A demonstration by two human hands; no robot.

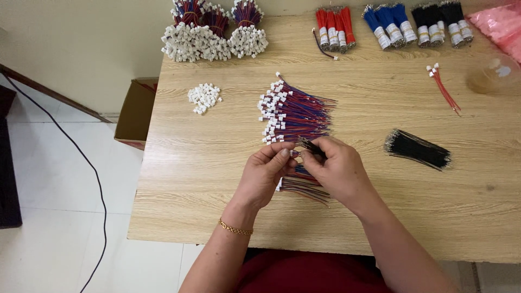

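Note:
My left hand [264,174] and my right hand [337,169] meet over the middle of the wooden table [206,184]. My right hand pinches a short black wire [311,146]. My left fingertips are closed on something small at that wire's end; it is too small to identify. Under my hands lies a small bunch of red and blue wires [301,187]. Just beyond them is a larger pile of red-blue wires with white connectors [290,111]. A bundle of black wires [418,149] lies to the right of my right hand.
A heap of loose white connectors [204,97] lies at the left. Bundled connector wires [214,32] and red [334,27], blue [386,24] and black [440,23] wire bundles line the far edge. A red wire pair [445,89], a pink bag [499,27] and a cardboard box [135,111] sit around.

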